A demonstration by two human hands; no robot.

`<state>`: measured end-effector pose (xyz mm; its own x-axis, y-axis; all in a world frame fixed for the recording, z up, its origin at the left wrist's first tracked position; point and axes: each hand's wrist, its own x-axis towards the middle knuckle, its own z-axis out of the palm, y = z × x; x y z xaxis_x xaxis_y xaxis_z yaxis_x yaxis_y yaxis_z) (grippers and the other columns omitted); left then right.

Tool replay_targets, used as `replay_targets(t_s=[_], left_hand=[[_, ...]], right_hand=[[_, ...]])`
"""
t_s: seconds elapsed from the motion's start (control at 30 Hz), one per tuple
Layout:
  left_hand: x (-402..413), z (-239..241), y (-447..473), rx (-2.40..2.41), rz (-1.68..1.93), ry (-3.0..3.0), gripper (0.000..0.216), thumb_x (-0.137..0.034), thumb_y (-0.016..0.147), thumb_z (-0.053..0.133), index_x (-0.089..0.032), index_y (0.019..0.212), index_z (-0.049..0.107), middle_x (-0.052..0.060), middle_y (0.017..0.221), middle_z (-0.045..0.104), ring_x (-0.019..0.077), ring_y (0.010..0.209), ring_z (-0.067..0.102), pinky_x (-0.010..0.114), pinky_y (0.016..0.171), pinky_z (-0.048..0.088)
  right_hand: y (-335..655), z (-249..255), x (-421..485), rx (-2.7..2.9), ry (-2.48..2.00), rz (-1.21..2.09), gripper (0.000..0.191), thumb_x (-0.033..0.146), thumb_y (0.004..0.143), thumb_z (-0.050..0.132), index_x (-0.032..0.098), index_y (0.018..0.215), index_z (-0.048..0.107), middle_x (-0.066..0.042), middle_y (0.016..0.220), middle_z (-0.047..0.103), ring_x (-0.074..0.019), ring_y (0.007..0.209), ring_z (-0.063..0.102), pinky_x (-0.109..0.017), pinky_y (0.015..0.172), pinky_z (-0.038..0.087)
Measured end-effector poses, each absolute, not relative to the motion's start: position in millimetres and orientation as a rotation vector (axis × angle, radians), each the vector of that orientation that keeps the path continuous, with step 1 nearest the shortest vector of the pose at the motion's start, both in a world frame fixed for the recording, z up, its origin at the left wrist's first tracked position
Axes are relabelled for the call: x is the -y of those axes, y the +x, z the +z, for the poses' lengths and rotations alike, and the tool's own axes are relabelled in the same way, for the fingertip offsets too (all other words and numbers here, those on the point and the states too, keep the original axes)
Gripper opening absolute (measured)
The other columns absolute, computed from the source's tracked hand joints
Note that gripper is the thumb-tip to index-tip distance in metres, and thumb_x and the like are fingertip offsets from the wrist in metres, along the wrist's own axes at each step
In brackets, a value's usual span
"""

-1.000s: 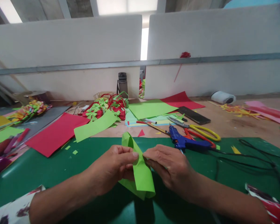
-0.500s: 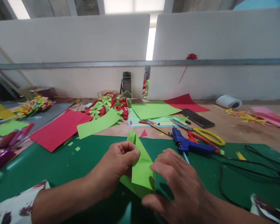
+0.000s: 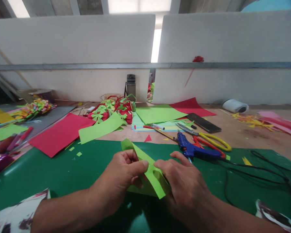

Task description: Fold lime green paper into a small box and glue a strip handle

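Note:
My left hand [image 3: 122,176] and my right hand [image 3: 184,184] both pinch a folded strip of light green paper [image 3: 149,173] just above the dark green cutting mat [image 3: 63,171]. The thumbs meet near the strip's middle. One end of the strip sticks up to the left behind my left fingers; the other end hangs down between the hands.
A blue glue gun [image 3: 196,149] with black cable [image 3: 257,171] and yellow-handled scissors [image 3: 208,137] lie right of my hands. Red paper [image 3: 60,132], green sheets [image 3: 157,113], a phone [image 3: 203,122], a pile of paper bows [image 3: 111,110] and a bottle [image 3: 131,85] lie beyond.
My right hand, which had let go and dropped toward me, has come back and pinched the strip. The strip has tipped lower and leftward.

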<state>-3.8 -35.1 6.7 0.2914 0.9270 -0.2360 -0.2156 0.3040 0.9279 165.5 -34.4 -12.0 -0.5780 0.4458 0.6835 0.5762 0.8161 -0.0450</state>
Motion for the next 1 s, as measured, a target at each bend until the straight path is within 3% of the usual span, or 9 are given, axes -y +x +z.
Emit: replay_targets(t_s=[0.3,0.47,0.77,1.0], left_hand=[[36,4,-3,-0.976,0.974,0.861,0.015,-0.022,0.071,0.067,-0.014,0.071,0.054,0.000,0.063,0.058,0.0094,0.054,0.052,0.021,0.053,0.042],[37,6,0,-0.970,0.971,0.865,0.015,-0.023,0.072,0.067,-0.014,0.079,0.057,0.002,0.070,0.061,0.0116,0.060,0.056,0.024,0.058,0.045],[34,6,-1,-0.909,0.998,0.876,0.017,-0.023,0.077,0.063,-0.013,0.089,0.059,0.006,0.081,0.064,0.0148,0.069,0.061,0.027,0.064,0.048],[33,7,-2,-0.977,1.009,0.917,0.020,-0.027,0.075,0.067,-0.013,0.086,0.058,0.005,0.077,0.064,0.0146,0.066,0.060,0.026,0.061,0.048]], right_hand=[[167,-11,36,2.289,-0.798,-0.365,0.025,0.008,0.080,0.043,0.012,0.104,0.047,0.000,0.063,0.060,-0.0155,0.054,0.054,-0.045,0.085,0.033],[167,-11,36,2.297,-0.786,-0.452,0.033,0.008,0.082,0.040,0.008,0.116,0.044,0.000,0.061,0.060,-0.0164,0.054,0.054,-0.046,0.085,0.034],[166,-21,34,2.290,-0.769,-0.297,0.046,0.013,0.086,0.040,0.005,0.130,0.032,-0.006,0.078,0.068,-0.0195,0.067,0.061,-0.045,0.089,0.033],[168,-24,31,2.318,-0.749,-0.302,0.049,0.007,0.084,0.038,0.004,0.132,0.031,-0.004,0.073,0.067,-0.0185,0.062,0.060,-0.046,0.089,0.034]])
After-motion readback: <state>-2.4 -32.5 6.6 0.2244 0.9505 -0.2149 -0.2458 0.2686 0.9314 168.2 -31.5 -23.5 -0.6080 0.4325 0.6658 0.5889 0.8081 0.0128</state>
